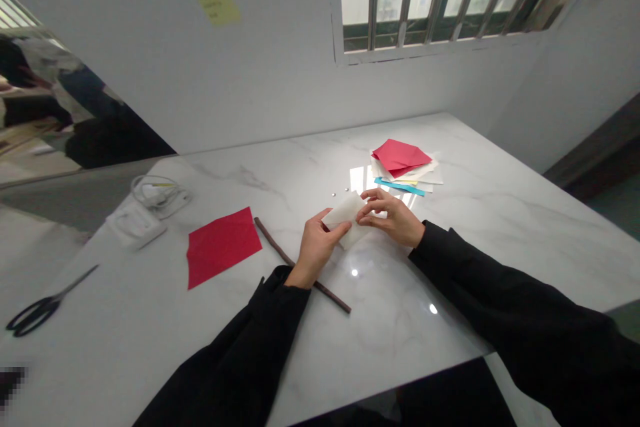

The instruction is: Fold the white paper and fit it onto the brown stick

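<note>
A folded piece of white paper (345, 213) is held above the marble-patterned table between my two hands. My left hand (320, 243) grips its left side, thumb on top and fingers behind. On the paper's right edge, my right hand (390, 217) pinches with thumb and fingertips. Under my left wrist lies a thin brown stick (333, 297), partly hidden by the wrist. A red paper sheet (223, 247) rests flat to the left of the stick. Just beyond the held paper are two tiny shiny beads or similar small pieces, too small to identify.
Red folded paper (400, 157) tops a pile of white sheets, with a blue strip (400, 187) beside it. To the left are black-handled scissors (43, 310) and a white charger with cable (135, 223). A wall and barred window stand behind; people appear at far left.
</note>
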The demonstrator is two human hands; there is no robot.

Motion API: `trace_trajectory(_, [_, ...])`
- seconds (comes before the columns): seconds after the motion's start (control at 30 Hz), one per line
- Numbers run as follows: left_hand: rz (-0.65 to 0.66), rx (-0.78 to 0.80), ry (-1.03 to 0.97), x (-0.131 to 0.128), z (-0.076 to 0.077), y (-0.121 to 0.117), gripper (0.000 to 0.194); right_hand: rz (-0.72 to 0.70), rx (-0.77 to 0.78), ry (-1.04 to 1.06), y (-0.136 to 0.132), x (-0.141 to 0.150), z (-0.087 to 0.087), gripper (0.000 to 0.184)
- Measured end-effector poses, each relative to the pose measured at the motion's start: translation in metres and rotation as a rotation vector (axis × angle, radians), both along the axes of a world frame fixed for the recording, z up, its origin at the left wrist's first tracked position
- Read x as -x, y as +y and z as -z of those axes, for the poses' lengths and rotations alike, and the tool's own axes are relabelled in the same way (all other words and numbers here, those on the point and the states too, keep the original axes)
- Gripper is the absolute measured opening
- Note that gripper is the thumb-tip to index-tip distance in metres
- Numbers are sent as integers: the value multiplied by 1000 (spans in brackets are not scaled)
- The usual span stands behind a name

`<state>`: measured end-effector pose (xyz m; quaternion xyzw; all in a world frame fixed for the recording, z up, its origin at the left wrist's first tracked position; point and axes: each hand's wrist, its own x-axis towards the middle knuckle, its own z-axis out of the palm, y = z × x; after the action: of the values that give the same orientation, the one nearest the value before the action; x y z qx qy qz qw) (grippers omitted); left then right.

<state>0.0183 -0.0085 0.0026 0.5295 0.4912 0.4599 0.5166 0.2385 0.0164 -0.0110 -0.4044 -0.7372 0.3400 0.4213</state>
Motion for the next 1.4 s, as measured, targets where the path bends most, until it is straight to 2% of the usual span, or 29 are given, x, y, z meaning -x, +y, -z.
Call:
trace_trajectory(0.3, [33,-3,15,-2,-5,-5,37,18,106,-32,0,2,4,7])
trace_trajectory(0.87, [33,10,-21,-5,-6,-5,37,9,177,53,2,3,10,19])
trace_trajectory(1.4, [26,0,-3,-3,-2,-3,36,75,147,24,-4,9,7,24])
